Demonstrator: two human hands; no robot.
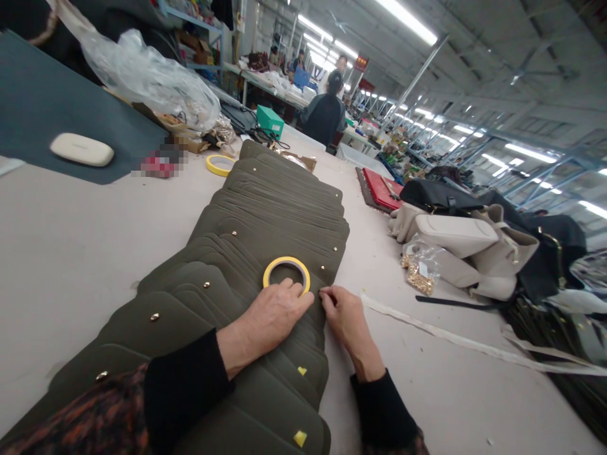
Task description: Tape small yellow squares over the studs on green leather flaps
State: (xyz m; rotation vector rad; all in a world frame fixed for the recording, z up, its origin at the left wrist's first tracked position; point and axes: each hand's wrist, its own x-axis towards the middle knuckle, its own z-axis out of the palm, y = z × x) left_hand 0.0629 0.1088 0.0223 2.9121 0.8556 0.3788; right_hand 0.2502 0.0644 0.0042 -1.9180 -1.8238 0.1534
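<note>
A fanned, overlapping stack of olive-green leather panels (265,208) runs up the table in front of me, with small gold studs near the edges. My left hand (272,316) is closed on a roll of yellow tape (307,273), which it holds against the panels. Just right of it, my right hand (345,316) pinches at the right edge of the stack; whatever its fingertips hold is too small to make out. Nearer to me, a bit of yellow tape (301,371) and a second yellow tape piece (300,438) stick to two panels.
Another yellow tape roll (220,165) lies on the table (156,215) beyond the stack's left side. Beige bags (474,253), a packet of gold hardware (420,275) and a white strip (436,328) are at right. A white case (82,150) rests at left; a seated person (325,117) is ahead.
</note>
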